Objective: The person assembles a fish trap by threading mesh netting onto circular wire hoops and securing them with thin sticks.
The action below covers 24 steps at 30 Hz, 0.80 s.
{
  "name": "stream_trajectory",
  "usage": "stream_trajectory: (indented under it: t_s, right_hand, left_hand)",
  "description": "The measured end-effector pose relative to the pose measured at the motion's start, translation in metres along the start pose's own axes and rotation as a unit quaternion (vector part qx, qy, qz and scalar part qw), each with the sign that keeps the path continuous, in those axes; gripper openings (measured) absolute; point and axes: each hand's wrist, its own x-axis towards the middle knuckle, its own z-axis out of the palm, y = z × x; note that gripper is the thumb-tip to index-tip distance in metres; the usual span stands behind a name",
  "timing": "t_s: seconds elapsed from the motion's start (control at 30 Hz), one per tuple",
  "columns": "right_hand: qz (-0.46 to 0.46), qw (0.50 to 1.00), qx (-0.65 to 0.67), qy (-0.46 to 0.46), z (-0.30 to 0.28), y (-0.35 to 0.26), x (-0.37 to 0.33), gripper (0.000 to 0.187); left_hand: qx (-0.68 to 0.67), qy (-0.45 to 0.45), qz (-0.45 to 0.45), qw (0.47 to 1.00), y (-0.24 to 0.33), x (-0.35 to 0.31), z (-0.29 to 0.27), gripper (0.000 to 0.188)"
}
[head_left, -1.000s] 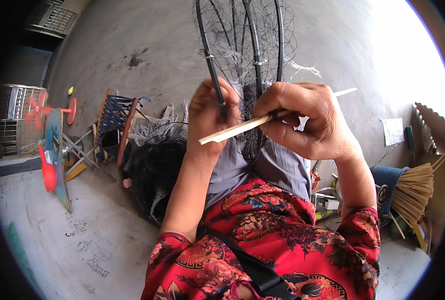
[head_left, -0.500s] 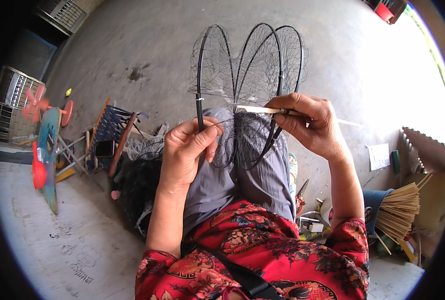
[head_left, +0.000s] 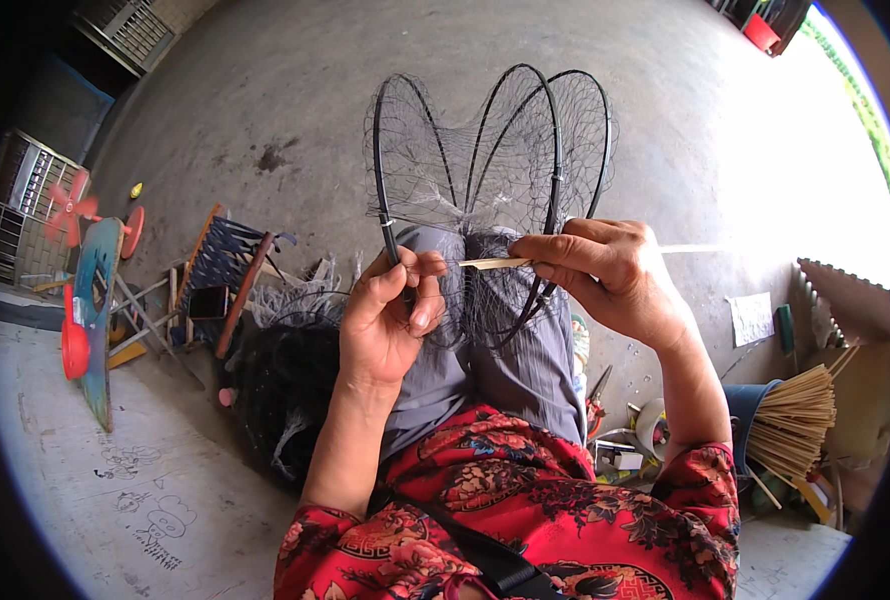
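Above my lap hangs a dark mesh net (head_left: 510, 140) stretched over several thin black hoops (head_left: 557, 150). My left hand (head_left: 393, 305) is closed round the lower part of the leftmost hoop, its fingers curled near the net. My right hand (head_left: 605, 275) pinches a thin pale bamboo strip (head_left: 490, 264), whose end points left toward the left fingers; a pale length shows beyond the hand on the right. The right-hand hoops pass close beside the right fingertips. Part of the net lies bunched over my grey trousers (head_left: 535, 365).
Bamboo sticks (head_left: 795, 415) fill a blue bucket (head_left: 747, 400) at the right, near pliers (head_left: 597, 395). Left of me are a dark netting pile (head_left: 280, 390), a folding stool with dark straps (head_left: 220, 250) holding a phone (head_left: 209, 302), and a blue board (head_left: 97, 310) with red fan blades.
The hoops and net have dropped slightly and tilted left. My right hand has moved down, and the strip's end has shifted toward my left hand, which has moved slightly right.
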Motion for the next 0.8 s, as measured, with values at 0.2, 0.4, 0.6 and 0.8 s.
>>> stream_trajectory:
  t_s: [0.2,0.4,0.6,0.8]
  right_hand:
    - [-0.002,0.995,-0.096,-0.011,-0.002,-0.007,-0.001,0.032]
    - [0.008,0.975,-0.220,0.022,0.011,-0.020,-0.006,0.020]
    - [-0.010,0.985,-0.171,0.015,0.016,-0.023,-0.009,0.018]
    - [-0.024,0.994,-0.089,0.060,0.030,-0.031,0.002,0.022]
  left_hand:
    - [0.039,0.015,0.021,0.999,0.000,0.000,0.005,0.021]
    - [0.192,0.052,0.029,0.980,-0.006,-0.001,0.024,0.020]
    - [0.176,0.088,-0.007,0.980,-0.003,-0.002,0.029,0.018]
    - [0.140,0.076,-0.017,0.987,-0.004,-0.003,0.031,0.016]
